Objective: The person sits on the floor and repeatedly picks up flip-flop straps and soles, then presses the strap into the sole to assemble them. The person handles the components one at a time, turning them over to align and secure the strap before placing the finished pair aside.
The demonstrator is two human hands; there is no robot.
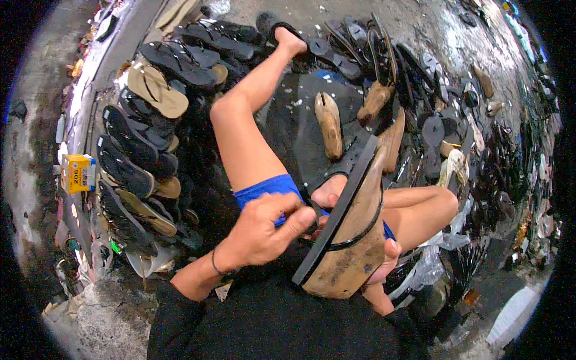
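Far left: rows of dark sandals (129, 132), loosely overlapping.

Next rightward, left hand (267, 231): curled, thumb and forefinger brought close together, right beside the sole edge. Cannot tell whether pinching anything.

Right of that, raised between the blue shorts (273, 189) and the black top (270, 324): sandal in hand, set on edge and tilted, upper end leaning right.

Sole (338, 210) first: probably light and rubbery, a little bendable alone, but stiffened by backing. Best supported along the long edge. In looks, dark grey to black, thick, straight-sided, fairly matt.

Then strap (362, 235): likely soft, thin, easily tugged askew; poor place to lift from. In looks, black and glossy, curving snugly across the wood.

Against the sole, wooden last (342, 273): probably hard, most of the weight, hardly fragile, maybe slick where worn smooth. Best gripped across the rounded flanks, clear of the strap. In looks, tan-brown, smooth, blotched dark toward the broad lower end.

Furthest right of the grip, right hand (387, 264): grasping the wooden last from the right flank and underneath, partly hidden behind.
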